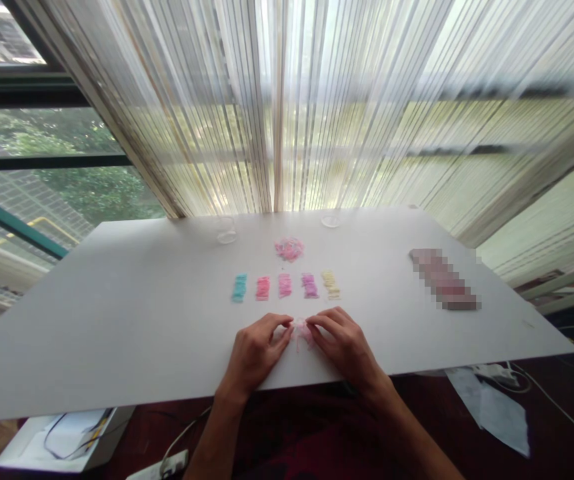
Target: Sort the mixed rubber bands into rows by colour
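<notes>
Close to the table's near edge, my left hand has its thumb and fingertips pinched together at a small loose heap of thin pink pieces. My right hand pinches at the opposite side of that heap. Something thin and pale seems to run between the fingertips, too small to name. Beyond the hands lies a row of small sorted bundles of short strips: teal, coral pink, light pink, purple and pale yellow. Behind them is a round mixed pink pile.
Two clear round containers or lids, one left and one right, stand along the back of the white table. A pixelated reddish object lies to the right. String curtains hang behind the table.
</notes>
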### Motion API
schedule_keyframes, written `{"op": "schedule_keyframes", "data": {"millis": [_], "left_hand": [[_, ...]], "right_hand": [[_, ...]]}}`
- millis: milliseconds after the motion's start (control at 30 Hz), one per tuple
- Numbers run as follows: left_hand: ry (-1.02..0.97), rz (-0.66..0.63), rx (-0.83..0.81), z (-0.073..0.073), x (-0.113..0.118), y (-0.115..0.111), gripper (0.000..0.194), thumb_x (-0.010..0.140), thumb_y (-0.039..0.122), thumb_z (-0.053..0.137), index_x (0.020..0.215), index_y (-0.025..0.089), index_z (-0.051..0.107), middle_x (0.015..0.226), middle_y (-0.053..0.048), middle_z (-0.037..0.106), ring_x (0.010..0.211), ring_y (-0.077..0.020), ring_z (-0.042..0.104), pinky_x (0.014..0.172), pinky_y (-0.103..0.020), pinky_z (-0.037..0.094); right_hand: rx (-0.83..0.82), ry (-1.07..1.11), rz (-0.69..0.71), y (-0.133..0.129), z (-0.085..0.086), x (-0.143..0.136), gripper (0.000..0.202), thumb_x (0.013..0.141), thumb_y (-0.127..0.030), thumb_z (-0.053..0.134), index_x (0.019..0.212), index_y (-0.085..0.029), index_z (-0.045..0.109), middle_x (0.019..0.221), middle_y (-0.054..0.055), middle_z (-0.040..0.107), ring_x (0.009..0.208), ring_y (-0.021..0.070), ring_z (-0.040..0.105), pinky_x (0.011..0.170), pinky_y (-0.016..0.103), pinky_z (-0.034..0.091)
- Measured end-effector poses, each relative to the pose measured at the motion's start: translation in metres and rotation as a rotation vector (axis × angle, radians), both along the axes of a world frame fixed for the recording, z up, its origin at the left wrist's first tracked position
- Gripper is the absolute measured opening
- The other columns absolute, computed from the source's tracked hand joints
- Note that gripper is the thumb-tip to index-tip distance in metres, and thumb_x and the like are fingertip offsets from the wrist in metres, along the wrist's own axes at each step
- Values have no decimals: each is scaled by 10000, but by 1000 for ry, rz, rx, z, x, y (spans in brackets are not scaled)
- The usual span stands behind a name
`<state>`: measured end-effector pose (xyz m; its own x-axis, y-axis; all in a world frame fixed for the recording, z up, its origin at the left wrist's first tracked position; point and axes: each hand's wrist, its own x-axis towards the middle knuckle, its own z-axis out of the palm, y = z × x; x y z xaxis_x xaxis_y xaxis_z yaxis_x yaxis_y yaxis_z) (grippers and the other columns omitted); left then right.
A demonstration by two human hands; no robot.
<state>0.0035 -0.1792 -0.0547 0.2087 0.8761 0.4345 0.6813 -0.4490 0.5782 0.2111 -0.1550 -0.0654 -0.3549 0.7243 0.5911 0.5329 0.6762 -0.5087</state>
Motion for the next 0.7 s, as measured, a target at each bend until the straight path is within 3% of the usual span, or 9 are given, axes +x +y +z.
{"op": "schedule_keyframes", "data": {"millis": [267,700], "left_hand": [[-16,79,3,-3,-1,1,126,951,261,607,1039,224,690,981,-7,755,685,-122,657,643,-223,533],[-20,-46,-2,3,1,-1,129,964,244,581,1005,227,702,975,-29,749,796,-141,707,706,-215,565]], "right_hand": [[-23,-11,10,0,1,0,102,961,-168,623,974,-228,705,875,49,696,831,212,632,756,348,564],[-30,55,65,-1,2,0,145,952,-194,639,1061,-242,722,899,53,698,856,206,653,756,347,597]]}}
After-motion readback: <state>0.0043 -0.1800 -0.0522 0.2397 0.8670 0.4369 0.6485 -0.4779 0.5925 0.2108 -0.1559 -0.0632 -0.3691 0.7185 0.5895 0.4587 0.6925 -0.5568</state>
